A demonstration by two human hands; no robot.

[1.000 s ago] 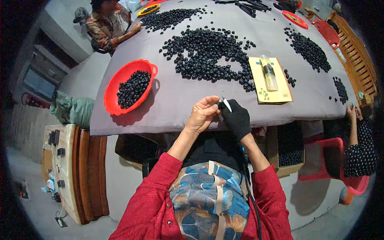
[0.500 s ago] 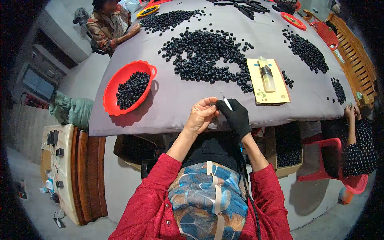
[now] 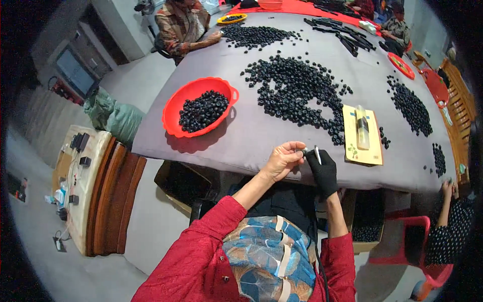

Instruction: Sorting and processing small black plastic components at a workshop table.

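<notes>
white tool (image 3: 317, 155), tip indistinct, red sleeves (image 3: 188, 259) cropped

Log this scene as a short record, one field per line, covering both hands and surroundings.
Left hand: bare left hand, fingers together; anything pinched is too small to tell
Right hand: black-gloved right hand, holding a slim white pen-like tool
Surface: grey cloth-covered table
Pile: small round black pieces, beyond the hands
Bowl: red scalloped plastic bowl, left of the hands, holding similar pieces
Beside pile: flat yellow rectangular booklet with a translucent tube on it
Also present: person in patterned jacket, upper left; white-dotted black sleeve, right edge
</notes>
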